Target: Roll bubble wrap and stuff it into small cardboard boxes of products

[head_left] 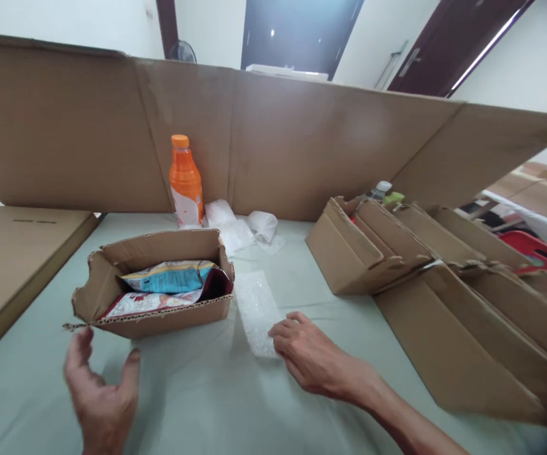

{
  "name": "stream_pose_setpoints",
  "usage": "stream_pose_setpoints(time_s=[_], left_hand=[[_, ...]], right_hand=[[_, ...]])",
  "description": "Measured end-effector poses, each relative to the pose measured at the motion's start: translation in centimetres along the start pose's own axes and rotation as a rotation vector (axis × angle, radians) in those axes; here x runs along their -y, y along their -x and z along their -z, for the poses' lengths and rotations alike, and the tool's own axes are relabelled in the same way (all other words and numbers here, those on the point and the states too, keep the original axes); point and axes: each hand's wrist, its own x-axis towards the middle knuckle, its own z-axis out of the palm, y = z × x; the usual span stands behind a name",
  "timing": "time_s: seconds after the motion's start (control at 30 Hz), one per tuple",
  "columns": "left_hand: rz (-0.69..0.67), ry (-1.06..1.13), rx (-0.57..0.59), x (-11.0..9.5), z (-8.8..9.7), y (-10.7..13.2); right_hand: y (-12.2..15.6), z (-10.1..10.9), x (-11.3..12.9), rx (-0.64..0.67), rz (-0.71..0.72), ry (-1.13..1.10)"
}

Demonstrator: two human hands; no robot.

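Note:
My left hand (103, 392) is open, thumb and fingers apart, just in front of the near left corner of a small open cardboard box (169, 322). Inside that box lie a blue and yellow snack packet (174, 282) and a white and dark red packet (155, 304). To the box's right, a flat sheet of bubble wrap (257, 309) lies on the table. My right hand (302, 351) has its fingers bent together at the sheet's right edge, closed on it as far as I can see; the fingertips are partly hidden.
An orange drink bottle (187, 183) stands at the back before a tall cardboard screen (302, 139). Beside it lie crumpled bubble wrap pieces (235, 230). Several open cardboard boxes (444, 328) line the right side. A large flat carton (22, 259) is at the left.

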Motion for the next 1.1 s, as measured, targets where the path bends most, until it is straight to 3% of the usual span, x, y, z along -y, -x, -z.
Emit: stream_pose_setpoints(time_s=[0.07,0.13,0.23,0.3,0.37,0.43,0.6,0.67,0.77,0.83,0.9,1.0,1.1], left_hand=[[-0.084,-0.019,0.027,-1.8,1.0,3.0],[-0.132,-0.023,0.277,-3.3,1.1,6.3],[-0.214,0.055,0.699,-4.8,-0.6,9.8],[-0.22,0.091,0.868,-5.3,-2.2,10.7],[-0.167,0.095,0.957,-5.6,-3.6,10.8],[-0.096,0.067,0.987,-5.8,-4.6,10.7],[-0.002,-0.089,0.938,-6.4,-5.9,10.0],[0.003,-0.141,0.922,-6.6,-6.3,9.7],[-0.017,-0.195,0.902,-6.5,-7.0,9.4],[-0.039,-0.208,0.883,-6.3,-7.2,9.4],[-0.123,-0.191,0.81,-6.1,-6.9,9.6],[-0.398,-0.157,0.705,-6.1,-5.6,10.1],[-0.554,-0.145,0.824,-6.1,-3.8,10.6]], right_hand=[[0.7,0.4,0.8,0.082,0.031,-0.078],[0.9,0.7,1.2,0.152,0.061,-0.134],[0.5,0.5,1.4,0.244,0.111,-0.181],[0.0,0.0,1.3,0.286,0.139,-0.224],[-0.3,-0.6,1.1,0.295,0.146,-0.29],[0.1,-0.9,0.7,0.223,0.112,-0.37],[4.0,-1.7,1.1,-0.402,-0.161,-0.458],[5.5,-2.8,1.8,-0.525,-0.163,-0.437],[6.2,-5.5,2.6,-0.437,-0.027,-0.308],[5.5,-7.4,2.5,-0.347,0.03,-0.207],[4.3,-8.6,2.0,-0.338,0.036,-0.163],[3.1,-8.9,1.2,-0.367,0.047,-0.224],[3.1,-8.1,1.1,-0.312,0.012,-0.399]])
